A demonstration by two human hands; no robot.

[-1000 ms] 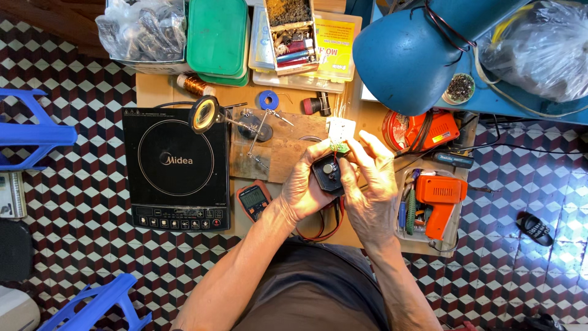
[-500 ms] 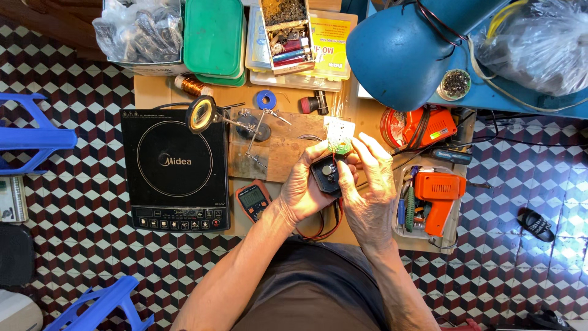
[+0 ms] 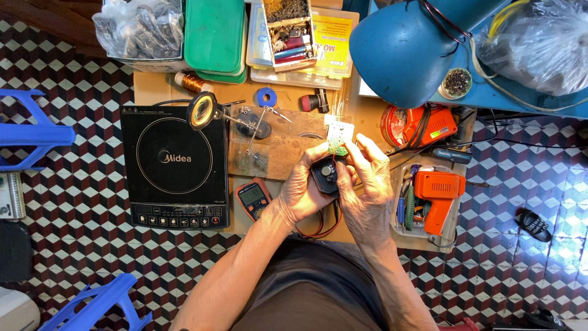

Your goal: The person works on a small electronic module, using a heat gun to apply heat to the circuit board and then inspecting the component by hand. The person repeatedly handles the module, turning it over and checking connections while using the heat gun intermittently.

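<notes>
Right of the black induction cooker (image 3: 174, 165), over the wooden workbench (image 3: 288, 153), both hands met around a small black round-faced part (image 3: 325, 176). The left hand (image 3: 303, 190) cupped it from the cooker side, fingers curled closed on its body. The right hand (image 3: 366, 184) pressed in from the far side, thumb and forefinger pinched narrow near a small green circuit board (image 3: 339, 140) that stood just beyond the part, away from the person. Board and part lined up roughly along that away-from-body axis, and both hands were equally close. Red wires (image 3: 321, 230) looped beneath the wrists. An orange multimeter (image 3: 253, 197) lay between cooker and left wrist, well clear; an orange tool (image 3: 438, 191) in its tray crowded the right side. Open room remained mostly toward the bench's far edge, under the blue lamp (image 3: 410, 46).
</notes>
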